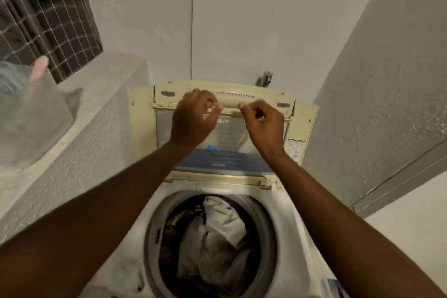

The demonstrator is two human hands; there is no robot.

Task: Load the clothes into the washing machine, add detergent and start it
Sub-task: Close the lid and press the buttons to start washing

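Note:
A white top-loading washing machine [285,203] stands below me with its folding lid [232,133] raised upright against the back wall. Inside the round drum [154,232] lie white and dark brown clothes [217,232]. Both arms reach up to the lid's cream top edge. My left hand [193,118] curls its fingers at the lid's handle bar, left of centre. My right hand [262,123] does the same just right of centre, thumb and fingers pinching the same bar. No detergent container is clearly in view.
A rough concrete ledge [96,109] runs along the left with a clear plastic bag [31,109] on it, below a netted window [48,14]. A tap [266,78] sits on the back wall behind the lid. A grey wall and door frame [387,80] close in on the right.

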